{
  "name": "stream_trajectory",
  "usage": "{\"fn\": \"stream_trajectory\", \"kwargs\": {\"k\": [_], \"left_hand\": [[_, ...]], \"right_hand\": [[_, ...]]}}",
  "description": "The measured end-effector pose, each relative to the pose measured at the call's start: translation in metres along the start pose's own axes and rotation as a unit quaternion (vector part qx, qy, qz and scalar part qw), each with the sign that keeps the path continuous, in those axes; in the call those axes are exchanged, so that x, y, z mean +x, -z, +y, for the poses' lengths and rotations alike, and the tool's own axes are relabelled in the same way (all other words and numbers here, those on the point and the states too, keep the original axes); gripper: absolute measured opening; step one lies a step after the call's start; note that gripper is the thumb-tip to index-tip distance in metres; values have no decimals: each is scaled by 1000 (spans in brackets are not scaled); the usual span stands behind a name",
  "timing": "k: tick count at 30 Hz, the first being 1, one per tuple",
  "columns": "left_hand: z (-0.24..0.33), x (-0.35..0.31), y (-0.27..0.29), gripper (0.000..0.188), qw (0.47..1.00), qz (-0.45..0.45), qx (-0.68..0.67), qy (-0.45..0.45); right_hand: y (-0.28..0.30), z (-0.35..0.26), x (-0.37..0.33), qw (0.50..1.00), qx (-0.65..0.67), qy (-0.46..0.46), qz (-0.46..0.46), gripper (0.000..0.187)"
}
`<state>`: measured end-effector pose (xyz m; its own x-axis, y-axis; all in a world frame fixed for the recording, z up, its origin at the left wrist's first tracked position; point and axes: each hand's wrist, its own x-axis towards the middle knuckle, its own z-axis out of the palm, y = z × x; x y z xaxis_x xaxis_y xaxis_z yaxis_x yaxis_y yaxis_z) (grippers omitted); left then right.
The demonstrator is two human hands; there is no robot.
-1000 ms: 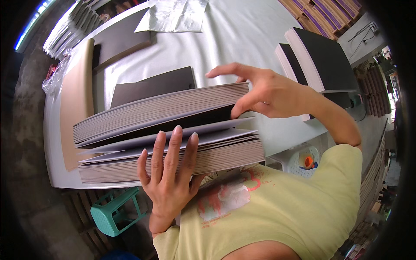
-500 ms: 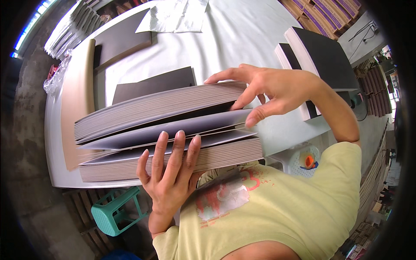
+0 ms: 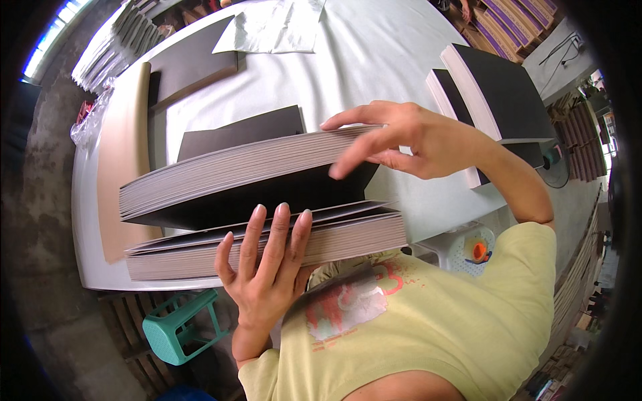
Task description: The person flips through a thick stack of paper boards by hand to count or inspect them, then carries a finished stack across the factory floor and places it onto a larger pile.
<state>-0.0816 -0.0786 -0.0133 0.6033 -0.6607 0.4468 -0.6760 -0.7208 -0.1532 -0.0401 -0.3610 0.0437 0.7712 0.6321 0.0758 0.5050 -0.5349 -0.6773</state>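
Note:
A thick stack of black boards with grey edges stands before me, parted like an opened book into an upper block (image 3: 247,164) and a lower block (image 3: 348,242). Black board faces show in the wedge-shaped gap. My left hand (image 3: 264,267) rests against the lower block's near edge, fingers stretched and spread, thumb hidden. At the right end, my right hand (image 3: 408,144) holds the upper block, one finger along its top and another, slightly blurred, across its edge at the gap. One or two loose sheets (image 3: 321,215) lie raised a little on the lower block.
Behind the stack lie a black board (image 3: 244,130) and a dark stack (image 3: 194,63). Black-topped stacks (image 3: 505,93) stand at the right. Brown paper (image 3: 124,167) hangs over the table's left side. A green stool (image 3: 180,327) and a white perforated stool (image 3: 461,247) are near me.
The pale sheets in the gap have dropped toward the lower block, and the black underside of the upper block now shows. My right fingers have shifted left; my left hand stays nearly put.

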Motion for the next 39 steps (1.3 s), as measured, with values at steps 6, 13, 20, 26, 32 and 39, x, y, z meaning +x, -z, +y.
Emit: {"fn": "stream_trajectory", "kwargs": {"k": [6, 13, 20, 26, 32, 39], "left_hand": [[-1, 1, 0, 59, 1000, 2, -11, -5], [1, 2, 2, 58, 1000, -6, -22, 7], [1, 3, 5, 57, 999, -9, -37, 11], [2, 2, 5, 58, 999, -17, -41, 14], [2, 0, 3, 60, 999, -13, -37, 12], [1, 0, 3, 59, 999, -3, -34, 16]], "right_hand": [[-1, 10, -8, 998, -47, 32, -14, 31], [5, 7, -4, 999, -14, 29, -41, 42], [4, 3, -1, 998, 8, -13, -59, 31], [0, 1, -7, 997, -69, 21, -32, 48], [4, 3, -3, 997, -58, 26, -48, 67], [12, -3, 1, 992, 73, -61, -80, 44]]}}
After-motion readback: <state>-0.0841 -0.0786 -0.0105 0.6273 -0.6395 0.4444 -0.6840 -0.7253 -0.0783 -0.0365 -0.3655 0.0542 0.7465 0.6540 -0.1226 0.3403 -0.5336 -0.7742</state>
